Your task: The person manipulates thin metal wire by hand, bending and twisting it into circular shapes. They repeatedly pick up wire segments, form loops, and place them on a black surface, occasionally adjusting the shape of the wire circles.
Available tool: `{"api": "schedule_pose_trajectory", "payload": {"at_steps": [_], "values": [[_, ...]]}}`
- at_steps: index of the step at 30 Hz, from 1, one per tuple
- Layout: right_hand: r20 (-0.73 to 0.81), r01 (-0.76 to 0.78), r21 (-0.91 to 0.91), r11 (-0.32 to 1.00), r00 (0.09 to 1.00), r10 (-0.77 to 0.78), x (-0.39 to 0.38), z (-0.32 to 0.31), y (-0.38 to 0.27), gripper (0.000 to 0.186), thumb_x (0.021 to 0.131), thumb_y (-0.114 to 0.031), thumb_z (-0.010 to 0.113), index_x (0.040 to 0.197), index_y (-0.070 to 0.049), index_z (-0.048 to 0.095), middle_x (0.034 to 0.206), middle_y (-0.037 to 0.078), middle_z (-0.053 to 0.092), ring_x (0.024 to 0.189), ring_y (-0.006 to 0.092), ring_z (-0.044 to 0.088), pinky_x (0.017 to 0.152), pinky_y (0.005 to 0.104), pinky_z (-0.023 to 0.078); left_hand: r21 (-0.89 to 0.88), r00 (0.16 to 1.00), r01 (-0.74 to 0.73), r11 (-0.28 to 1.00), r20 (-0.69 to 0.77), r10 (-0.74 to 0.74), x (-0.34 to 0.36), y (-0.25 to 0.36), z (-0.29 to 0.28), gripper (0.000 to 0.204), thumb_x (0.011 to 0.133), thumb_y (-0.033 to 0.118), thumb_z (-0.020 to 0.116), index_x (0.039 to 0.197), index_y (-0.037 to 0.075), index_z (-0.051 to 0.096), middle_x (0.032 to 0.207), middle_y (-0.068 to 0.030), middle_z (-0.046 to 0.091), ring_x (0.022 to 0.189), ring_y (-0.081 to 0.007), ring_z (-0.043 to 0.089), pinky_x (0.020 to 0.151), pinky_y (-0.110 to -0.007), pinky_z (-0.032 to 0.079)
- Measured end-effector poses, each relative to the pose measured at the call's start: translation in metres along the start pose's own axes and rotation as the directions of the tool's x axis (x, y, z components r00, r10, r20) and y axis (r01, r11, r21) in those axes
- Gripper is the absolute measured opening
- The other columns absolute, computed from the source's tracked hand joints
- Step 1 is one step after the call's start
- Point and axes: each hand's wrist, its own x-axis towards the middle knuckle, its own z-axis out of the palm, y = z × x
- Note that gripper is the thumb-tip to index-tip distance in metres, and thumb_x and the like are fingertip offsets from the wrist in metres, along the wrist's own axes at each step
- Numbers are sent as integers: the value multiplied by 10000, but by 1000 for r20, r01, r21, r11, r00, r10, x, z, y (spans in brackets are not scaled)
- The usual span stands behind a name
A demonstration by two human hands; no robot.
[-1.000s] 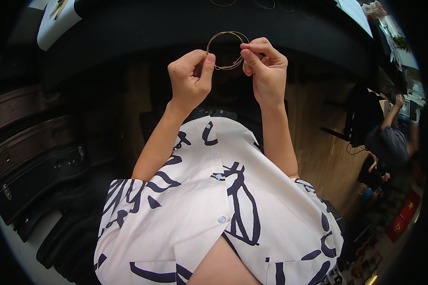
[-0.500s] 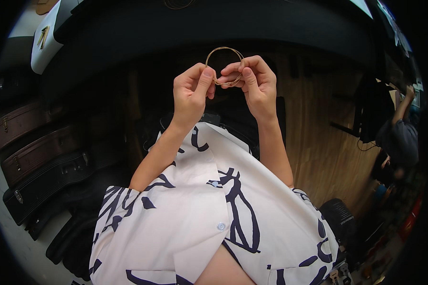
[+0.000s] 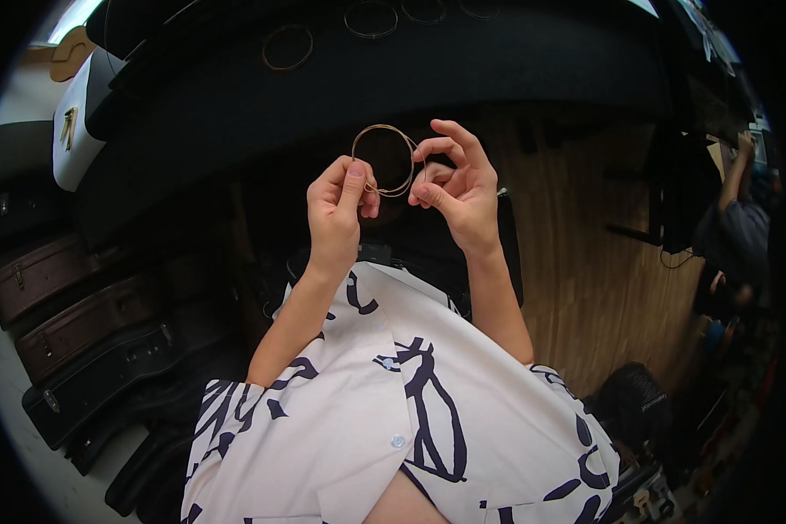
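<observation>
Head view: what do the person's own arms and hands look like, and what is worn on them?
Both forearms are bare from the elbow down. The left hand and right hand wear no gloves, and no rings, watch or bracelet show. The short-sleeved shirt is white with bold dark brush-like strokes, a collar and small white buttons down the front. No tattoos or markings are visible on the arms.

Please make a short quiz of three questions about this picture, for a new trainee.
1. True or false: both hands touch the coiled wire ring.
2. Which hand pinches the ring's lower edge between thumb and fingers? A) left hand B) right hand C) neither
3. Fill in: more wire rings lie on the dark ______ beyond the hands.

Key:
1. True. The left pinches it; the right's fingers meet its side.
2. A
3. Surface, the black table at the top of the view.
</observation>
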Motion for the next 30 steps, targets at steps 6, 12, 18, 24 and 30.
{"api": "schedule_pose_trajectory", "payload": {"at_steps": [6,12,18,24,30], "values": [[84,-123,-172,977,987,139,-7,-21,1,431,834,64,694,1250,24,590,888,90,666,741,119,660,657,230,549,66,998,-68,996,-6,68,1,1,-7,317,1044,230,508,787,51,560,659,11,497,576,-59,463,532,-208,381],[19,-173,-297,939,982,187,-12,-29,4,160,887,-2,679,1041,43,679,866,91,709,783,130,687,645,226,529,80,992,-69,994,107,60,3,1,-18,367,1046,224,480,717,64,508,612,5,465,574,-65,452,544,-226,381],[32,-203,-275,940,975,220,-13,-31,9,93,885,-8,691,960,43,709,867,101,711,760,139,688,671,230,556,147,989,3,989,144,-25,-1,-1,-20,381,1046,234,488,713,53,532,622,9,512,571,-54,466,559,-227,387],[-31,-195,146,970,979,201,-13,-23,24,102,901,-14,685,995,19,707,925,119,712,773,167,699,711,259,583,222,983,20,975,173,-60,-7,-5,-13,372,1039,247,513,715,65,526,643,4,522,598,-62,479,576,-225,376],[110,-309,518,797,949,296,-19,-21,38,165,899,-68,707,1057,-21,702,980,104,709,939,188,680,911,313,532,374,993,-74,924,108,36,-3,-21,-8,327,1021,189,548,738,29,579,643,18,540,595,-40,495,547,-207,372]]}}
